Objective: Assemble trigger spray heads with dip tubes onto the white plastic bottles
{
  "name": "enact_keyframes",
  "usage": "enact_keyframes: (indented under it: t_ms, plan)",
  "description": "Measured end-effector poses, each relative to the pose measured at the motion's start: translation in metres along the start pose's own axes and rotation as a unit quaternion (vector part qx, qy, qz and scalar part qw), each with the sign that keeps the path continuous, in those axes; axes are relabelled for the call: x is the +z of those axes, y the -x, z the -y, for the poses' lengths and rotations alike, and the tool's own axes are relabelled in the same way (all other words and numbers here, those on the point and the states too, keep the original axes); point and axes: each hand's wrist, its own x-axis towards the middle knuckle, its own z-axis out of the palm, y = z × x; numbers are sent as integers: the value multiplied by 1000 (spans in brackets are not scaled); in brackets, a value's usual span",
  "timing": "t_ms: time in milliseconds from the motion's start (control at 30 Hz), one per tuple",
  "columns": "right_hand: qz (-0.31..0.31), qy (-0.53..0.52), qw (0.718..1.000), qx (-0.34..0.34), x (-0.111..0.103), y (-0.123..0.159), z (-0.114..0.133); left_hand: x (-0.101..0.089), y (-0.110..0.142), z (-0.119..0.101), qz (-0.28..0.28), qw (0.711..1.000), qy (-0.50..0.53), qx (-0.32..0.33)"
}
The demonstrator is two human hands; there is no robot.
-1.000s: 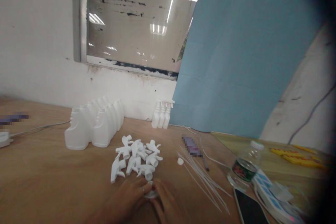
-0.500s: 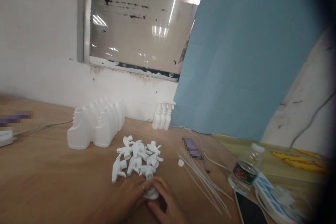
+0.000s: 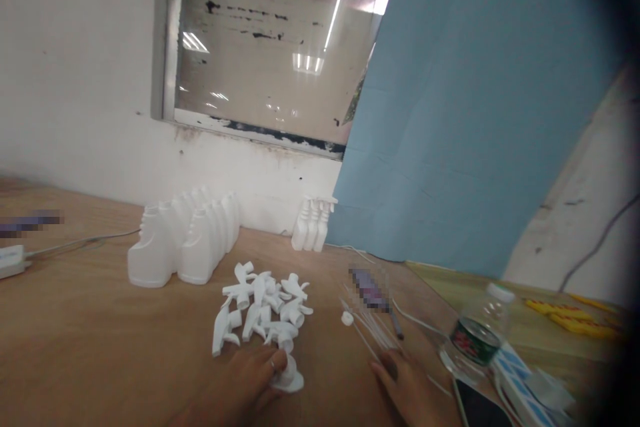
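My left hand (image 3: 255, 373) is closed on a white trigger sprayer head (image 3: 290, 377) near the front of the table. Just beyond it lies a pile of loose white trigger sprayer heads (image 3: 263, 300). Over to the right, my right hand (image 3: 407, 383) rests at the near part of a bundle of thin white tubes (image 3: 367, 327). A gap shows between its thumb and fingers, which touch or hover over the tubes. A small white cap (image 3: 347, 318) lies beside the tubes' far end.
Rows of white bottles (image 3: 195, 247) stand at the back left; a few bottles with sprayers (image 3: 311, 227) stand by the wall. On the right are a clear water bottle (image 3: 477, 337), a phone (image 3: 480, 407) and a power strip (image 3: 520, 380). A pen (image 3: 397, 323) lies behind the tubes.
My right hand has left the sprayer head and moved right to the thin tubes. My left hand still holds the sprayer head, slightly farther left.
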Motion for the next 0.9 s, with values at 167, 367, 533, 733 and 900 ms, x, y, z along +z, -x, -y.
enact_keyframes:
  t_ms: [167,367,533,733,900]
  plan:
    - [19,-3,1000,21,-6,4,0,-8,5,0,16,1000,2,-9]
    - [6,2,999,40,-6,5,3,7,20,13,-28,1000,-2,-12]
    - [-13,0,1000,13,-12,6,-3,25,23,18,-67,997,4,-25]
    - [25,-82,996,18,-31,10,-22,19,26,12,-68,997,30,-32]
    - [-42,-210,973,84,-56,18,-27,16,30,9,-83,995,43,-25]
